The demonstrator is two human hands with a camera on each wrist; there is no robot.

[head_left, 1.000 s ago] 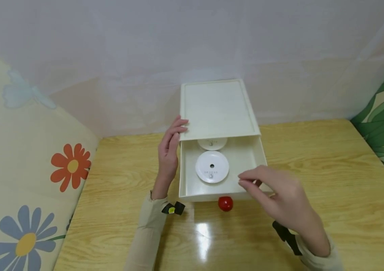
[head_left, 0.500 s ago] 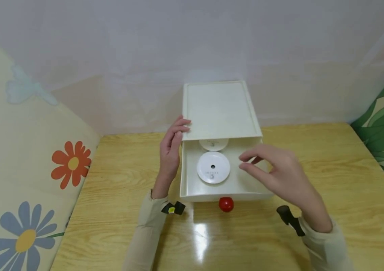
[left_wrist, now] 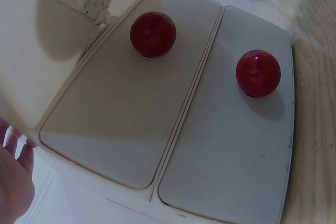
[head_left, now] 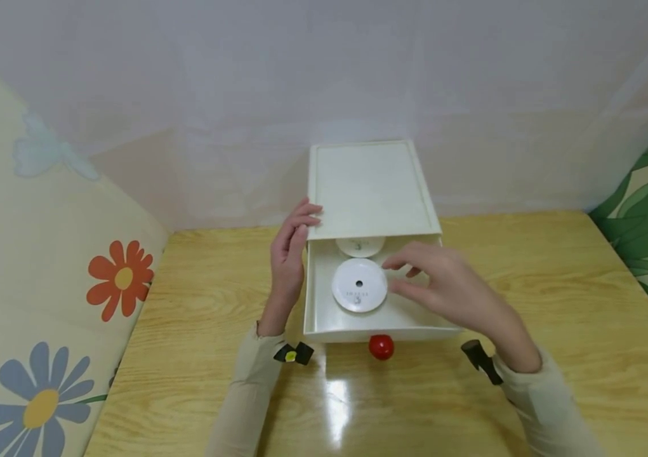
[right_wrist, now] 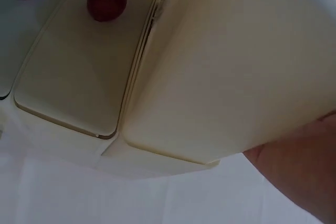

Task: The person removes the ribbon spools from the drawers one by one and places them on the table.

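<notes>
A white drawer cabinet (head_left: 369, 187) stands on the table, its top drawer (head_left: 415, 317) pulled out. In it lies a white disc (head_left: 360, 298) with a small centre hole and dark print. Behind it is a second disc (head_left: 360, 246), partly hidden under the cabinet top. My left hand (head_left: 288, 254) rests against the cabinet's left side, fingertips over the top edge. Above the drawer, my right hand (head_left: 443, 282) has its thumb and fingers apart at the front disc's right edge; whether they touch it I cannot tell. Only part of this hand (right_wrist: 304, 166) shows in the right wrist view.
A red knob (head_left: 381, 347) sticks out from the pulled-out drawer. Lower drawer fronts carry red knobs (left_wrist: 153, 34) too. The wooden table (head_left: 204, 381) extends to both sides. A pale cloth (head_left: 232, 95) hangs behind, and a flower-printed panel (head_left: 26, 273) stands at left.
My right hand has moved left from the drawer's right side to the front disc, its thumb and fingers spreading apart. The left hand stays against the cabinet. The discs lie where they were.
</notes>
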